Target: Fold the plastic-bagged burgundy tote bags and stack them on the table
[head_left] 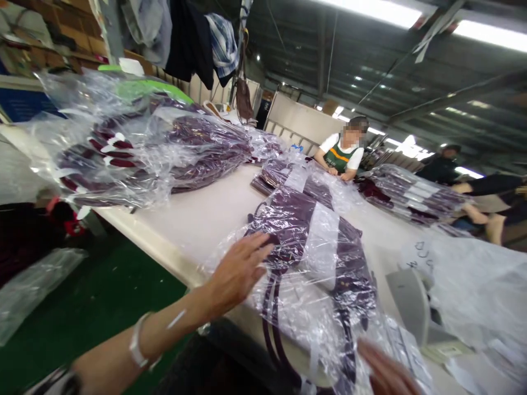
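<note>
A dark maroon folded garment (284,219) in a clear plastic bag lies in front of me, with a pale rectangular panel (323,241) across it. Long dark straps (269,312) show through the plastic and run down over the table's front edge. My left hand (239,269) rests at the bag's left side, fingers stretched out and touching the plastic. At the lower right, my right hand (385,367) is blurred and partly cut off by the frame. Its fingers look extended beside the lower part of the bag, and whether they touch it I cannot tell.
Bagged maroon garments (197,142) are heaped on the white table (164,219) at left, with another bagged stack (411,192) at right. A grey-white device (411,302) stands near loose plastic (477,291). A co-worker in a green apron (337,156) leans at the far side.
</note>
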### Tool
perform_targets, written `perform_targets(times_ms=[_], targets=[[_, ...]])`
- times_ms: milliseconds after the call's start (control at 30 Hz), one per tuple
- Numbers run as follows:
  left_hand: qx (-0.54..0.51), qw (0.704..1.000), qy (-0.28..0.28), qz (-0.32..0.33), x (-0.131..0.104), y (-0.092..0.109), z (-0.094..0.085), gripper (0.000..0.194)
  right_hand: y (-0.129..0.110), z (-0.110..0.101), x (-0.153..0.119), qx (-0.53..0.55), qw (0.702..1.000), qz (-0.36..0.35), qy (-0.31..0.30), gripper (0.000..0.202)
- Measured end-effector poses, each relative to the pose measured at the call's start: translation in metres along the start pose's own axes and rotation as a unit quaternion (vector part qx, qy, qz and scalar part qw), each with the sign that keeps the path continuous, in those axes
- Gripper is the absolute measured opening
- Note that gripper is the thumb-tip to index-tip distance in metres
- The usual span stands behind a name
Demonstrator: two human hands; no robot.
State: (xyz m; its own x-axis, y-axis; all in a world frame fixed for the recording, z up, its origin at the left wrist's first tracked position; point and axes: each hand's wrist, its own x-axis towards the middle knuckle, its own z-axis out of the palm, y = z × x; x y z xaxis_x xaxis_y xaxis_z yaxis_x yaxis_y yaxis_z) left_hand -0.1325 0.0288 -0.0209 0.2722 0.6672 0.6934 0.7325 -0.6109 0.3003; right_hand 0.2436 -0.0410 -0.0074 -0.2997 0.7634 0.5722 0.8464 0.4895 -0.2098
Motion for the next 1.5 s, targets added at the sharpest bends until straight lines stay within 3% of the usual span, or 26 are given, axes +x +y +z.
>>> perform_targets(times_ms=[67, 133, 233, 333, 500, 633, 700, 800, 867, 933, 1033, 1133, 1267, 1367, 1433, 1500], targets=[[0.005, 0.996, -0.063, 0.068, 0.063, 0.01, 0.049, 0.052, 0.027, 0.021, 0.051, -0.031, 0.999, 0.029, -0.004, 0.061], [0.018, 0.988, -0.13, 0.075, 0.102, 0.004, 0.092, 0.058, 0.063, 0.052, 0.094, -0.071, 0.991, 0.116, -0.003, 0.072], [0.052, 0.979, -0.195, 0.004, 0.12, -0.035, 0.127, 0.061, 0.116, 0.101, 0.121, -0.107, 0.967, 0.222, -0.067, 0.086], [0.061, 0.979, -0.191, -0.019, 0.116, -0.07, 0.132, 0.058, 0.142, 0.128, 0.113, -0.106, 0.947, 0.262, -0.15, 0.088], [0.047, 0.976, -0.212, -0.023, 0.119, -0.075, 0.121, 0.052, 0.128, 0.115, 0.117, -0.103, 0.927, 0.3, -0.2, 0.083], [0.075, 0.983, -0.16, -0.058, 0.1, -0.085, 0.085, 0.059, 0.092, 0.092, 0.137, -0.083, 0.937, 0.282, -0.191, 0.079], [0.11, 0.982, -0.104, -0.116, 0.07, -0.1, 0.056, 0.066, 0.062, 0.086, 0.146, -0.07, 0.963, 0.205, -0.161, 0.077], [0.134, 0.963, -0.035, -0.231, 0.004, -0.116, 0.007, 0.079, 0.004, 0.09, 0.164, -0.04, 0.986, 0.074, -0.143, 0.075], [0.11, 0.953, -0.006, -0.282, -0.045, -0.118, -0.02, 0.083, -0.033, 0.101, 0.175, -0.02, 0.989, 0.012, -0.148, 0.075], [0.068, 0.933, 0.02, -0.354, -0.091, -0.112, -0.036, 0.081, -0.059, 0.119, 0.18, -0.004, 0.986, -0.034, -0.16, 0.074], [-0.035, 0.865, 0.052, -0.497, -0.137, -0.1, -0.039, 0.077, -0.07, 0.149, 0.175, 0.011, 0.977, -0.055, -0.204, 0.069], [-0.159, 0.796, 0.069, -0.58, -0.145, -0.086, -0.03, 0.07, -0.063, 0.164, 0.171, 0.02, 0.967, -0.043, -0.249, 0.066], [-0.248, 0.744, 0.079, -0.615, -0.123, -0.072, -0.026, 0.058, -0.066, 0.15, 0.184, 0.065, 0.949, -0.006, -0.309, 0.07], [-0.323, 0.721, 0.071, -0.609, -0.114, -0.074, -0.027, 0.052, -0.076, 0.141, 0.19, 0.076, 0.964, 0.0, -0.257, 0.072], [-0.38, 0.703, 0.06, -0.598, -0.114, -0.08, -0.026, 0.049, -0.08, 0.145, 0.184, 0.055, 0.972, -0.016, -0.227, 0.07], [-0.42, 0.682, 0.055, -0.596, -0.118, -0.085, -0.025, 0.046, -0.081, 0.155, 0.174, 0.036, 0.971, -0.024, -0.236, 0.068]])
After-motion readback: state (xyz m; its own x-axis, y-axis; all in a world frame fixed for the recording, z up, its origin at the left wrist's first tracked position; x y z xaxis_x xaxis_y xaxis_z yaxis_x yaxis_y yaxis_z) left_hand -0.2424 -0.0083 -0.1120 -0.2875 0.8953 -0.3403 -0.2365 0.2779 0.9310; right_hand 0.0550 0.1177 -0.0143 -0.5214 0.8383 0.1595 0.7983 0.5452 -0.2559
